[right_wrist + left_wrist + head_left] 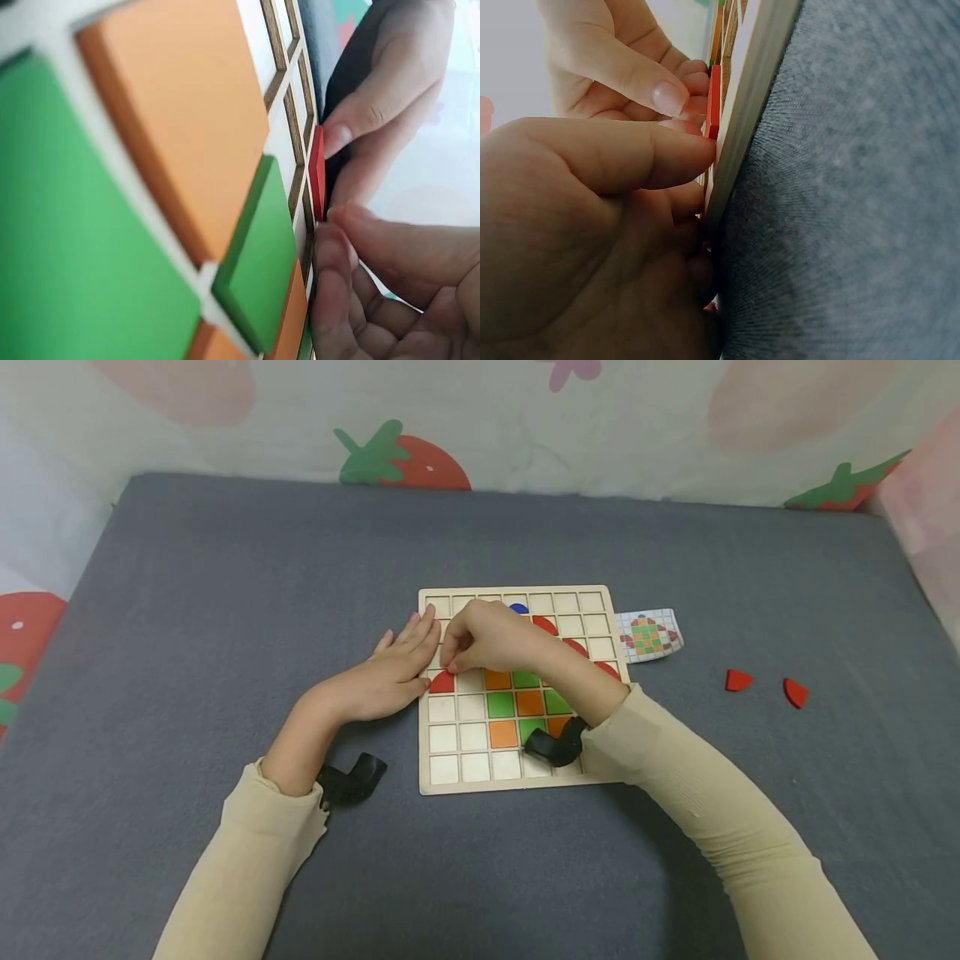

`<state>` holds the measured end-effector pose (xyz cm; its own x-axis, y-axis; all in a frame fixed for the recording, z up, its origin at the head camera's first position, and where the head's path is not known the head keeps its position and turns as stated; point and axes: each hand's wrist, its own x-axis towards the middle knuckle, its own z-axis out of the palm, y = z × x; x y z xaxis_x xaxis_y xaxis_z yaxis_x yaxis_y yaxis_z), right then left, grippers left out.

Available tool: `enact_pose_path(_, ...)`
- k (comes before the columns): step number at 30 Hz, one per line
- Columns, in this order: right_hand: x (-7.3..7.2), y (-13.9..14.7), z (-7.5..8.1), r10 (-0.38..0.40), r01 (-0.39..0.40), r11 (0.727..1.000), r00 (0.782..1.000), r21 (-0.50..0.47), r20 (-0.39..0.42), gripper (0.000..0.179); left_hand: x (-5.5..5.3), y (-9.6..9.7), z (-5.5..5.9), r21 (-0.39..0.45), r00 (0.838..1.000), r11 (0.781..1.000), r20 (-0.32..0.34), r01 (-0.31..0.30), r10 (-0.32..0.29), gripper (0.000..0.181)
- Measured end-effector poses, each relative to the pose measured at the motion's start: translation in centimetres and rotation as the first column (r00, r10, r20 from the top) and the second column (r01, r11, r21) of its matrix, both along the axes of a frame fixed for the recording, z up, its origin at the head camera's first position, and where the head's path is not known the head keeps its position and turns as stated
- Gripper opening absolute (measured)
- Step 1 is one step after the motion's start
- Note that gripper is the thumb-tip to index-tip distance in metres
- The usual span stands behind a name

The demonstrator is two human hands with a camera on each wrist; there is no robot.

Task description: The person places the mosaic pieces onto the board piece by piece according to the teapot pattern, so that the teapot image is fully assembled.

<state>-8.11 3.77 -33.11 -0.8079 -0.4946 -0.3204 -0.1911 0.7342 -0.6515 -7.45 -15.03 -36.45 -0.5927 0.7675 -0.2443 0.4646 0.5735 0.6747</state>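
A wooden grid board (pixel 444 768) lies on the grey cloth, with green and orange square tiles in its middle cells. My left hand (pixel 382 683) rests along the board's left edge, fingers extended, its thumb touching a red quarter-circle piece (pixel 442 682) in the left column. Over the board, my right hand (pixel 495 637) pinches at the upper corner of that same piece with thumb and index finger. In the right wrist view the red piece (pixel 319 172) stands slightly proud of the grid, between both hands. The right forearm hides some cells.
To the right lie two loose red pieces (pixel 738 680) on the cloth. A printed pattern card (pixel 649 635) sticks out beside the board's right edge. More red pieces (pixel 545 624) and a blue piece (pixel 518 608) sit in upper cells. A strawberry-print curtain (pixel 637 435) hangs behind.
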Motion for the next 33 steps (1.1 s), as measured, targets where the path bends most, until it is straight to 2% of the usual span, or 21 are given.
enact_pose_path(6, -0.1, 1.0, -0.1, -0.029, 0.036, 0.996, 0.995, -0.081, 0.092, 0.007, 0.0, 0.0, 0.0, -0.002, 1.0, 1.0, -0.01, 0.003, -0.003, 0.062)
enact_pose_path(11, 0.2, 2.7, 0.4, -0.073, 0.095, 0.986, 0.984, -0.137, 0.161, 0.009, -0.1, 0.2, -0.2, -0.011, 1.0, 1.0, -0.015, -0.004, 0.004, 0.063)
enact_pose_path(15, 0.9, 5.0, 0.9, -0.103, 0.134, 0.973, 0.981, -0.186, 0.165, 0.01, -0.1, 0.2, -0.3, -0.019, 1.0, 1.0, -0.021, 0.0, 0.0, 0.063)
enact_pose_path(19, 1.7, 7.8, 1.5, -0.157, 0.182, 0.966, 0.978, -0.185, 0.14, 0.012, -0.1, 0.1, -0.3, -0.023, 1.0, 1.0, -0.027, 0.008, -0.009, 0.062)
enact_pose_path(22, 2.6, 10.0, 2.0, -0.22, 0.244, 0.954, 0.965, -0.177, 0.142, 0.014, -0.1, 0.1, -0.2, -0.023, 1.0, 1.0, -0.027, 0.014, -0.015, 0.062)
enact_pose_path(27, 4.2, 13.4, 2.7, -0.335, 0.361, 0.916, 0.928, -0.175, 0.164, 0.017, 0.0, 0.1, 0.0, -0.024, 1.0, 1.0, -0.023, 0.018, -0.019, 0.061)
enact_pose_path(33, 6.2, 17.3, 3.3, -0.438, 0.446, 0.889, 0.894, -0.101, 0.095, 0.024, 0.0, 0.0, 0.0, -0.029, 0.999, 0.999, -0.026, 0.019, -0.02, 0.061)
